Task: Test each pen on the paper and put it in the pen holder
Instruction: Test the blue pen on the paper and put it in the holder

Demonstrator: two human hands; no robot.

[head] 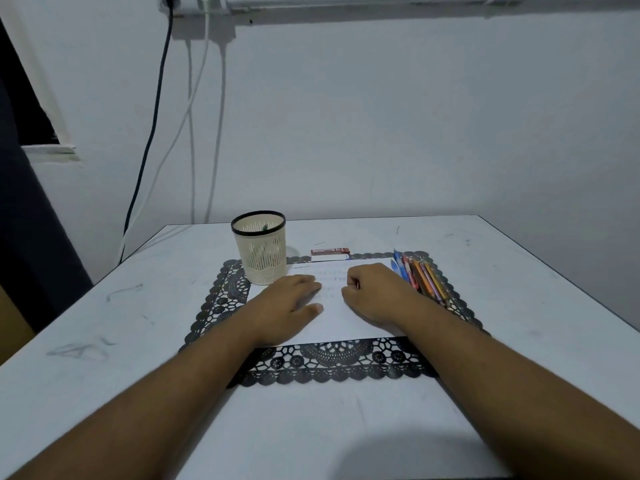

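My left hand (290, 301) lies flat, fingers straight, on the paper (332, 318) at frame center. My right hand (372, 294) rests beside it, curled into a loose fist holding nothing I can see. Pens (420, 277) lie right of it; the pen holder (260, 249) stands upper left.

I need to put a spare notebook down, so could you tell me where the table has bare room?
Bare table lies right of the black lace mat, left of it, and near its front edge. The mat is crowded: pen holder, paper under both hands, pens, small box.
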